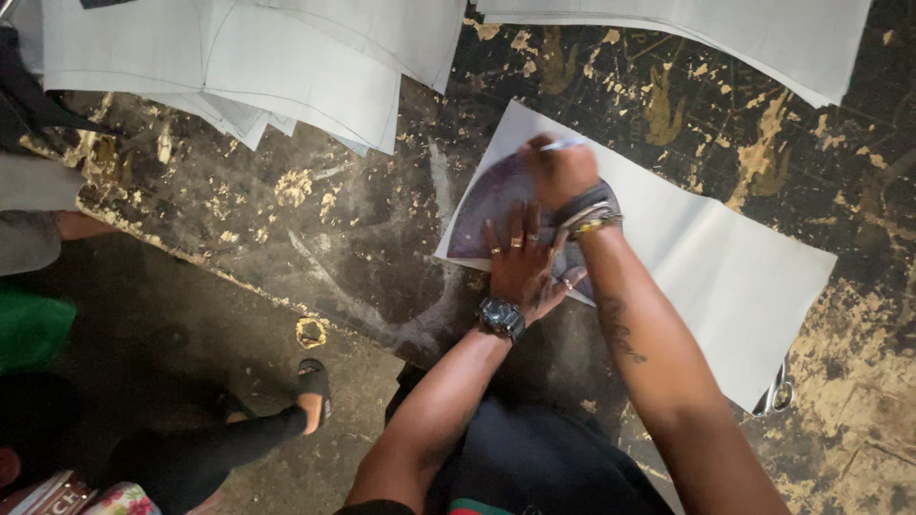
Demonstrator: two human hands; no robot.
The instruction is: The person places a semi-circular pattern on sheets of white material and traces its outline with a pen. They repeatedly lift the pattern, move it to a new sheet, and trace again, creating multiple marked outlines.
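My left hand [523, 256] lies flat with fingers spread wide, palm pressed down on a dark purple curved template [496, 205] so that it holds the piece against the white sheet [706, 257] under it. Rings sit on three of those fingers and a dark wristwatch [502, 318] circles the wrist. My right hand [558, 170] is closed around a white marking pencil [561, 145], its tip at the upper edge of the template, just above my left fingertips. Bangles [590, 217] ring my right wrist, and that forearm crosses over the template's right part, hiding its far edge from me.

The white sheet lies angled across the worn black worktable [334, 219], whose surface is chipped and scratched to yellow in many spots. The template rests on the sheet's left end, near the table's front edge. A pair of scissors [775, 393] peeks out from under the sheet's lower right corner, only the handles showing. Further up the table, a stack of white cut pieces [286, 67] spreads over the left corner, and another white stack [725, 33] lies along the top right, both well apart from my hands.

Below the table edge, on the dark floor, a foot in a black sandal [313, 386] stands to the left of my arms.
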